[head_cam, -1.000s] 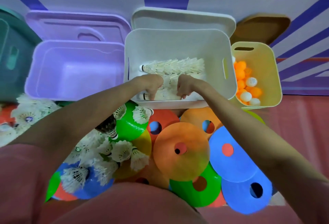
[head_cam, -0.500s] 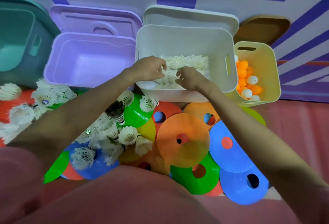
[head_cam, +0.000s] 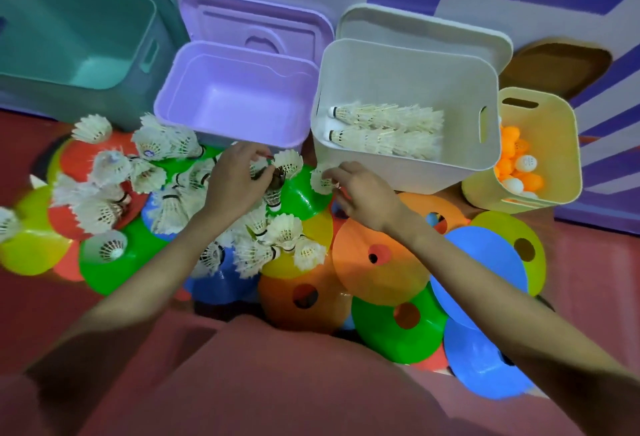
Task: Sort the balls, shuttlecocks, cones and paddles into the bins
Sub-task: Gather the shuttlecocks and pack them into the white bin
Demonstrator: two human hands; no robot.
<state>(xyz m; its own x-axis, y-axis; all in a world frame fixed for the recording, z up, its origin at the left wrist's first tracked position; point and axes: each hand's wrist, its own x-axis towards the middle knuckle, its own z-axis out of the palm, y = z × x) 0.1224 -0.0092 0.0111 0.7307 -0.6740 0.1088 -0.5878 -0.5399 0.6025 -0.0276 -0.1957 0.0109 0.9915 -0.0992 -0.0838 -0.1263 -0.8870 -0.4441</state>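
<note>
Hands over shuttlecock pile [head_cam: 166, 186] | left hand [head_cam: 235, 181] pinching shuttlecock [head_cam: 287, 163] | right hand [head_cam: 363, 193] fingering another shuttlecock [head_cam: 320, 179], grip unclear | white bin [head_cam: 408, 65] holding two stacks

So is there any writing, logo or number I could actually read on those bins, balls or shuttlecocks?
None can be read.
White ball in the yellow bin: a faint printed mark, too blurred.
Shuttlecock by the purple bin: a small bluish sticker inside, too small.
Bins, lids and cones: no text visible.
</note>
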